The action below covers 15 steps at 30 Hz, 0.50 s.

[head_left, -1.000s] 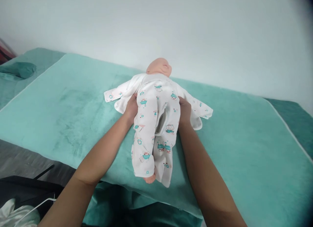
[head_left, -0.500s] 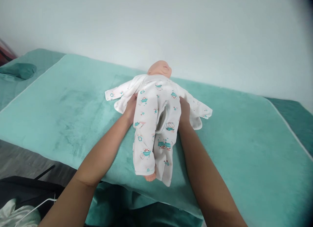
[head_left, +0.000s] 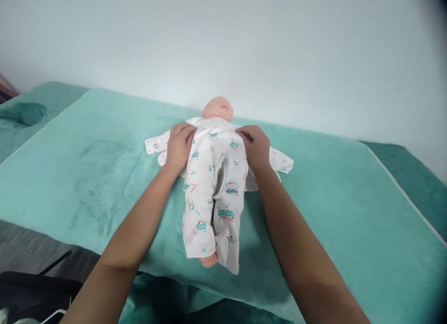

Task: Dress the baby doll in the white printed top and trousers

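Observation:
A baby doll lies on its back, its head toward the wall. It wears a white printed top with both sleeves spread out and white printed baby trousers with a gap at the crotch. One doll foot sticks out of the left trouser cuff; inside the other leg no foot shows. My left hand is closed on the trousers at the upper left edge of the waist. At the upper right edge, my right hand pinches the trousers with bent fingers. Some fingertips are hidden.
Beneath the doll spreads a green velvety cover on a bed, its front edge hanging down near me. A white wall stands right behind. A folded green fabric piece is at far left, and a black object at lower left.
Both hands have moved up from the trousers' hip sides to the waist, near the doll's chest. The view has shifted slightly, so the doll appears lower and further left.

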Motion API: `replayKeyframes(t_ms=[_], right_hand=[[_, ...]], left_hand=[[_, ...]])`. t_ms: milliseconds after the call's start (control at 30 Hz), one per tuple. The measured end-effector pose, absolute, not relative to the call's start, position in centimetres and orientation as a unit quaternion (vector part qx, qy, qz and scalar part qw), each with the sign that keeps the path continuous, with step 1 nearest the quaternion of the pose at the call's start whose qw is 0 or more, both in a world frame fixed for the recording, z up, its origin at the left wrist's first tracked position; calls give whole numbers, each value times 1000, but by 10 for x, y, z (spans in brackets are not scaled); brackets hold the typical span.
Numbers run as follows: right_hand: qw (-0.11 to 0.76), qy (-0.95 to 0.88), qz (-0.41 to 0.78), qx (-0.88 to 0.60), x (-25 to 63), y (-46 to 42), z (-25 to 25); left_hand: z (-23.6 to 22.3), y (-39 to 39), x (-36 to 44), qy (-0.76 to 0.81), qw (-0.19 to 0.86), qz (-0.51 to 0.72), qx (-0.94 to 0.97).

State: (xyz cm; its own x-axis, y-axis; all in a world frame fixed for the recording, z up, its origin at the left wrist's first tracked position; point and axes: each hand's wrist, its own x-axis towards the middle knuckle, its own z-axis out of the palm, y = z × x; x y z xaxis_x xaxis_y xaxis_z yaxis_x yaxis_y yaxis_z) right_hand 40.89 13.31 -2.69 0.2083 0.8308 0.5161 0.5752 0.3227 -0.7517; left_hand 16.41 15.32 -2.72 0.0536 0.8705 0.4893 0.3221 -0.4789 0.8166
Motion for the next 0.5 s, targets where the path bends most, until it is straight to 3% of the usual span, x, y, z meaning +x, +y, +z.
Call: replayKeyframes(t_ms=[267, 500], right_hand=[[472, -657, 329, -487, 414, 165, -11], [448, -663, 315, -511, 412, 175, -4]], left_hand=[[-13, 191, 157, 444, 328, 418, 722], [-12, 206, 156, 446, 333, 371, 744]])
